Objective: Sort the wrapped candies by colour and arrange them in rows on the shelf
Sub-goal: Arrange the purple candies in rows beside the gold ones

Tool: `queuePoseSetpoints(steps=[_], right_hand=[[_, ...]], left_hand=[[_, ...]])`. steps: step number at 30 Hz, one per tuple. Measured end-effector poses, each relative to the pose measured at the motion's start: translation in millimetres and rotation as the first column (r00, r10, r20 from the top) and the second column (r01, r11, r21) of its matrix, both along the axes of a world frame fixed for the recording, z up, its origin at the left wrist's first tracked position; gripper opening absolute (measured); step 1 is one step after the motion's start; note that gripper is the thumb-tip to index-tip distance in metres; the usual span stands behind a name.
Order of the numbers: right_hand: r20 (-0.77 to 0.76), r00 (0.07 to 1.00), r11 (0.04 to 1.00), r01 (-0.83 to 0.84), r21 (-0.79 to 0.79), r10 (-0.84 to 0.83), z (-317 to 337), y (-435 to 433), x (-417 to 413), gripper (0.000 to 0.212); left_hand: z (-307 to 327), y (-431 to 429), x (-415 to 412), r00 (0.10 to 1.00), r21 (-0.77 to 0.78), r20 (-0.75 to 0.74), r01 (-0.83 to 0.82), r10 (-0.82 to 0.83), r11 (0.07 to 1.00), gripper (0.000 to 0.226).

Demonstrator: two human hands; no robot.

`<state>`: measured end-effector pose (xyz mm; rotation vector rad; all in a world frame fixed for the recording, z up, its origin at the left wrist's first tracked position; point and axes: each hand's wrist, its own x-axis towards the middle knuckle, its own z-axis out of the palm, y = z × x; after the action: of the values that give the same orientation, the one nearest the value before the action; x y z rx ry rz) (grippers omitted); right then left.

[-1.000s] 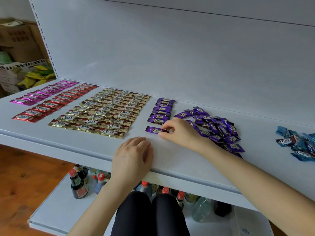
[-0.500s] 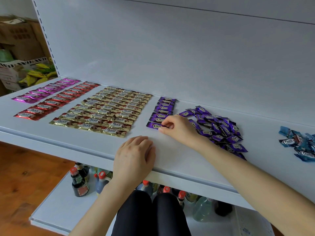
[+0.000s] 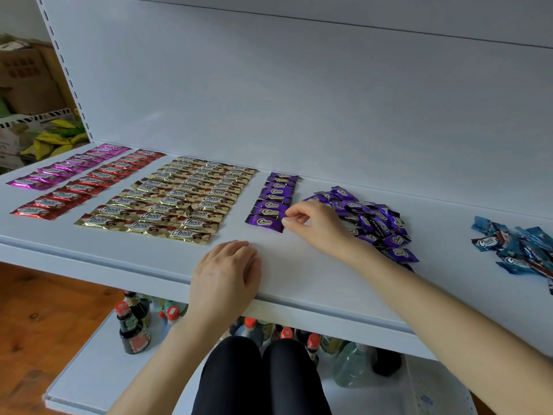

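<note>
Head view. Left of the right hand point(image 3: 317, 226): pink row point(image 3: 59, 170), red row point(image 3: 80, 190) and gold rows point(image 3: 167, 199) laid out. The purple row point(image 3: 276, 196) is only started; the front purple candy point(image 3: 263, 222) lies at its curled fingertips, pinch or nudge unclear. Just right of it the purple pile point(image 3: 374, 223), and well right the blue pile point(image 3: 514, 247), unsorted. Left hand point(image 3: 224, 277) lies flat on the shelf point(image 3: 299, 271), holding nothing.

left hand point(image 3: 224, 274) flat, palm down; right hand point(image 3: 317, 226) curled

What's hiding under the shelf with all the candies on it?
Bottles stand on a lower shelf beneath it: dark bottles with red caps on the left, clear ones on the right. The candy shelf and the person's knees cover any bottles between.
</note>
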<state>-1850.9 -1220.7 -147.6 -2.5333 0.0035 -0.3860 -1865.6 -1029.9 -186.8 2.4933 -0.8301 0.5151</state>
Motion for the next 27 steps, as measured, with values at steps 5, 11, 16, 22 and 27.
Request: queuePoseSetpoints(steps=[5,11,16,22,27], right_hand=[[0.074,0.993,0.995,0.093,-0.046,-0.089,6,-48,-50,0.016],[-0.158,0.962,0.944,0.174,-0.28,-0.224,-7,-85,-87,0.072],[-0.191,0.942,0.945,0.231,-0.231,-0.277,-12,-113,-92,0.083],[-0.113,0.963,0.959,0.224,-0.172,-0.245,-17,-129,-91,0.071],[-0.018,0.97,0.962,0.238,-0.132,-0.242,-24,-132,-87,0.053]], left_hand=[[14,-16,-2,0.996,-0.092,-0.076,0.033,-0.04,0.995,0.021],[48,-100,21,0.958,0.078,-0.24,0.18,-0.157,0.98,0.059],[41,-155,63,0.928,0.429,-0.361,0.251,-0.091,0.868,0.113],[34,-178,82,0.894,0.413,-0.441,0.284,-0.083,0.865,0.111],[25,-178,66,0.926,0.243,-0.328,0.272,-0.185,0.931,0.078]])
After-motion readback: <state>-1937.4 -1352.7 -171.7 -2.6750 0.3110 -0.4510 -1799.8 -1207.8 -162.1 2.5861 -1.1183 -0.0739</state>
